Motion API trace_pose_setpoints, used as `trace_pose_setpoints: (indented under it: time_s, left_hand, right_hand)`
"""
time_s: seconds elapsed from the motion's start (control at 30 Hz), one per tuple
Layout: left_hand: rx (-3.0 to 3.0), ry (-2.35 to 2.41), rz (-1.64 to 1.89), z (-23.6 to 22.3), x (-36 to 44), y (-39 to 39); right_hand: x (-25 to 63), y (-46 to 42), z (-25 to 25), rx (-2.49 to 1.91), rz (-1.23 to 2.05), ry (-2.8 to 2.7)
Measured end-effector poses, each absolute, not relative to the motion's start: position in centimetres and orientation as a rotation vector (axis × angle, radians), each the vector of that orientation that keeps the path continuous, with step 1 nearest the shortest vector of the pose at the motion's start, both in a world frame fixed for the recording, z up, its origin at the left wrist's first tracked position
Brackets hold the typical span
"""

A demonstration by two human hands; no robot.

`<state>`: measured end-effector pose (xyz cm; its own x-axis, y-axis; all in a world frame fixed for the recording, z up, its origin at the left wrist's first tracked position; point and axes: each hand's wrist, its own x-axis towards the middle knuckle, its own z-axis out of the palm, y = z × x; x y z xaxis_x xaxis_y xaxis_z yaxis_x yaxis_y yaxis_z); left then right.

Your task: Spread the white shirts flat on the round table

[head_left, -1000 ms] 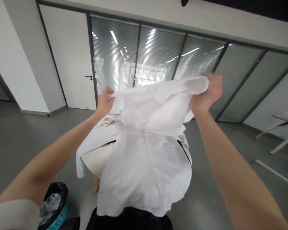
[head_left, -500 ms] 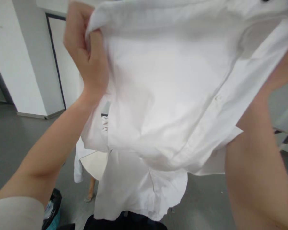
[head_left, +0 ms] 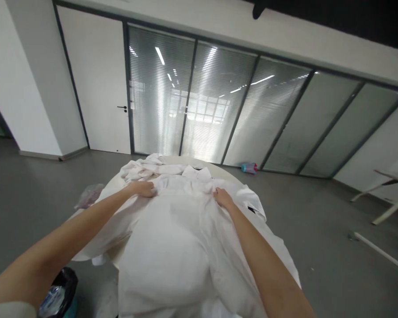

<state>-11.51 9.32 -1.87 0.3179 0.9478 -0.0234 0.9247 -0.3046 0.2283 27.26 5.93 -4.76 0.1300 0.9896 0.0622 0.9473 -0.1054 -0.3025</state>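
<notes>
A white shirt [head_left: 172, 247] lies spread over a round white table [head_left: 182, 160], its lower part draped toward me over the near edge. My left hand [head_left: 142, 188] rests on the shirt's far left shoulder area with its fingers curled on the cloth. My right hand [head_left: 223, 197] presses on the far right part near the collar, fingers closed on the fabric. More crumpled white garments [head_left: 146, 168] sit in a heap just beyond my left hand.
A black-lined waste bin [head_left: 58, 296] with rubbish stands at the lower left. A small blue and pink bottle [head_left: 248, 167] lies on the grey floor by the glass partition. White table legs [head_left: 384, 198] and a bar lie at the right. A white door [head_left: 99, 88] is behind.
The shirt was held up high in front of my face in both hands. Now it has been swung down and laid flat over the table, both hands low on its far end.
</notes>
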Motion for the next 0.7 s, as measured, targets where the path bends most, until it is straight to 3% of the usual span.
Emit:
trace_pose_setpoints:
  time_s: [0.23,0.4,0.7]
  left_hand:
    - [2.349,1.626,0.304,-3.7,-5.3,14.3]
    - [2.284,1.424,0.395,-5.3,-1.1,14.8]
    - [2.267,1.44,0.707,-2.5,-0.3,18.6]
  right_hand:
    - [28.5,8.7,-4.8,-2.048,0.33,-2.018]
    - [28.1,9.0,-2.9,-1.948,0.126,-1.918]
    - [26.6,13.7,0.6,-2.073,-0.048,-1.775]
